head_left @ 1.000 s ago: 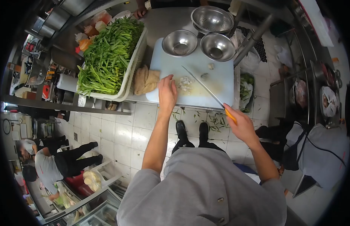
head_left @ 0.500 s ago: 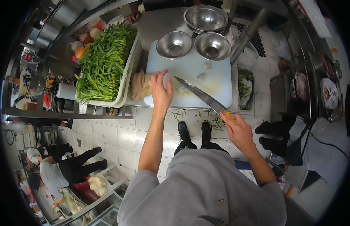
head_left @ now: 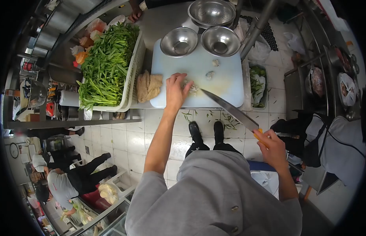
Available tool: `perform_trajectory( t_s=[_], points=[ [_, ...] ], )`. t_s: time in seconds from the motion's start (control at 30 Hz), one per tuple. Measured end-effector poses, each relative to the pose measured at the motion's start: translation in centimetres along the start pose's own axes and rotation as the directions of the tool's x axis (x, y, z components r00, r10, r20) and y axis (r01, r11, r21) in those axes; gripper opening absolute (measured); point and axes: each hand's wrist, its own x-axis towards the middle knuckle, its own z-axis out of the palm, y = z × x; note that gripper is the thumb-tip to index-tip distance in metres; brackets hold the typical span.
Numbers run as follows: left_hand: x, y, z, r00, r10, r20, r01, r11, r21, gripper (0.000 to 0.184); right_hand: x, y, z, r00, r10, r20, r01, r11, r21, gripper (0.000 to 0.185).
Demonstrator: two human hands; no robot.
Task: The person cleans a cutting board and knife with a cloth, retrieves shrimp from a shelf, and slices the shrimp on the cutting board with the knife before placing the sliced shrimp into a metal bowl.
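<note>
My right hand (head_left: 271,147) is closed round the yellow handle of a long kitchen knife (head_left: 230,109). Its blade slants up and left, with the tip over the near part of a pale blue cutting board (head_left: 163,65). My left hand (head_left: 176,92) reaches over the board, thumb and fingers apart and slightly bent, beside small whitish chopped bits (head_left: 193,89); whether the fingertips touch them I cannot tell. Farther up the board lie a greyish piece (head_left: 209,75) and a smaller pale piece (head_left: 215,63). A folded brown cloth (head_left: 148,87) lies at the board's left edge.
Two steel bowls (head_left: 179,42) (head_left: 220,41) stand at the board's far edge, with a colander (head_left: 211,12) behind. Left is a white basket (head_left: 132,74) heaped with leafy greens (head_left: 108,65). Co-workers (head_left: 69,185) stand lower left; another person's hand (head_left: 134,15) shows at the far side.
My right hand has drawn the knife right and toward me, away from the chopped bits. My left hand has shifted right, close beside those bits. The view has tilted slightly.
</note>
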Motion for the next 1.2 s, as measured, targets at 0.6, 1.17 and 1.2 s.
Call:
perform_trajectory(
  t_s=[0.6, 1.17, 1.2],
  points=[
    [-1.1, -0.1, 2.7, 0.971, -0.137, -0.197, 0.096, 0.974, -0.205, 0.030, 4.2, -2.5, 15.8, 0.930, 0.148, 0.335, -0.364, 0.280, 0.888, 0.057],
    [-1.1, -1.7, 1.9, 0.578, -0.674, 0.460, -0.237, -0.678, -0.696, 0.024, 5.2, -9.7, 10.2, 0.977, -0.193, -0.091, 0.213, 0.900, 0.379, 0.058],
    [-0.9, -2.2, 2.4, 0.601, -0.660, 0.450, -0.245, -0.689, -0.683, 0.025, 5.1, -9.4, 9.4, 0.978, -0.184, -0.100, 0.209, 0.886, 0.415, 0.058]
  ],
)
